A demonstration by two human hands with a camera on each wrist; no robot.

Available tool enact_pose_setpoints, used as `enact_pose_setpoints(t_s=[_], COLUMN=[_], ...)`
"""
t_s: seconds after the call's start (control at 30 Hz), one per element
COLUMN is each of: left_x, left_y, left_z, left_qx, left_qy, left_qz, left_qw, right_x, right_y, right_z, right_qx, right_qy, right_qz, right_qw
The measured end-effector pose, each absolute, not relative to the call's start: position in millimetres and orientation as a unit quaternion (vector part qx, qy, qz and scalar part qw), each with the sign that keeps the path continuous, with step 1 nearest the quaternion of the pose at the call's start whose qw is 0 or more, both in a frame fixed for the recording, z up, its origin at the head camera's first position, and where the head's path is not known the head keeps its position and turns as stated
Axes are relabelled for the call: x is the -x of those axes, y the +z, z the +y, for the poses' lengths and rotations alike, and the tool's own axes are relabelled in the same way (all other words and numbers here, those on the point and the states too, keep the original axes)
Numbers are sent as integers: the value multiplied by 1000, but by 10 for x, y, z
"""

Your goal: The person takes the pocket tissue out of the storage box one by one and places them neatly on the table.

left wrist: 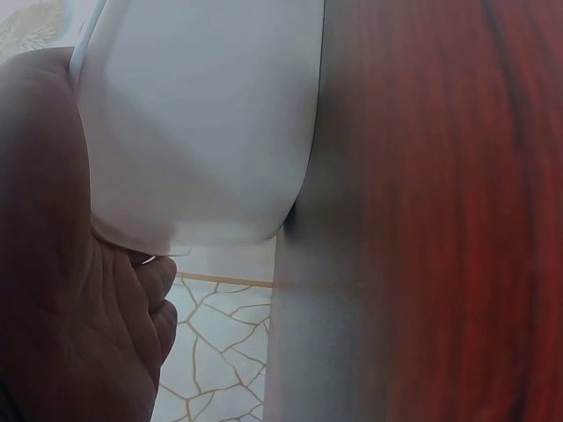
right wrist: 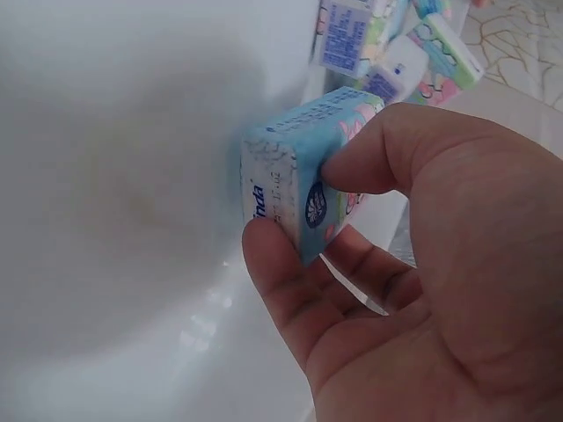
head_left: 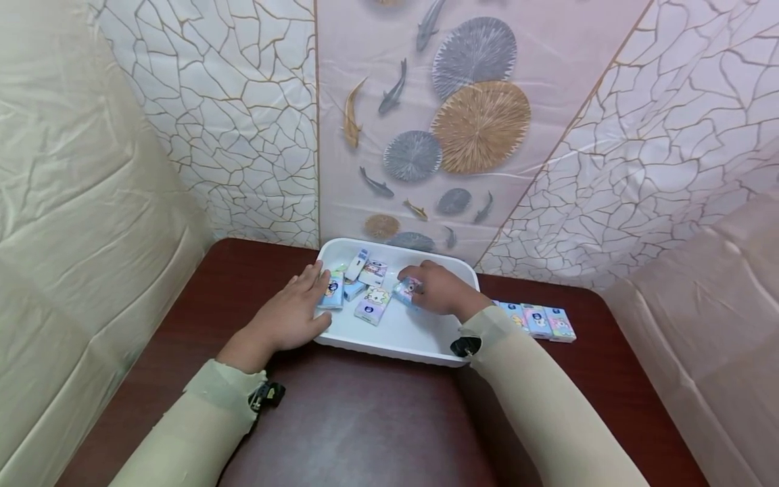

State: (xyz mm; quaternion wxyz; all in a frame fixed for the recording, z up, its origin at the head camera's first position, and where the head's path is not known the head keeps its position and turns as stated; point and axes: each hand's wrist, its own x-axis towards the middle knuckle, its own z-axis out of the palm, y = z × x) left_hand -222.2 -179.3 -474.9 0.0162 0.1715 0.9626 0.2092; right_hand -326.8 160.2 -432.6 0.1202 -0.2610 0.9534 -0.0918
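Observation:
A white plastic tray [head_left: 389,341] stands at the back of the table. My left hand [head_left: 292,312] rests on its left rim with the fingers stretched out; the left wrist view shows this hand [left wrist: 70,264] against the tray's outer wall [left wrist: 202,114]. Inside the tray, my right hand [head_left: 439,289] pinches a small blue tissue pack [right wrist: 303,167] between thumb and fingers. Several more tissue packs lie loosely in the left half of the tray, among them a lilac one [head_left: 372,306] and a blue one [head_left: 332,291] beside my left fingers.
To the right of the tray, several tissue packs [head_left: 537,320] lie side by side in a row on the dark red-brown table [head_left: 353,419], partly behind my right forearm. Patterned cloth [head_left: 255,122] hangs behind the table, and pale padded cloth [head_left: 61,237] covers the sides.

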Motion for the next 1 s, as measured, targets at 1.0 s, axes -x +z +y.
enact_pose_setpoints(t_s=[1.0], left_x=[2219], left_y=[-4741], left_z=[-1787], left_qx=[-173], left_qy=[206], left_qz=[963], left_qw=[20], right_x=[2961], right_y=[-3742], right_z=[2518], right_qx=[209], right_qy=[-176], right_qz=[961], right_qw=[40])
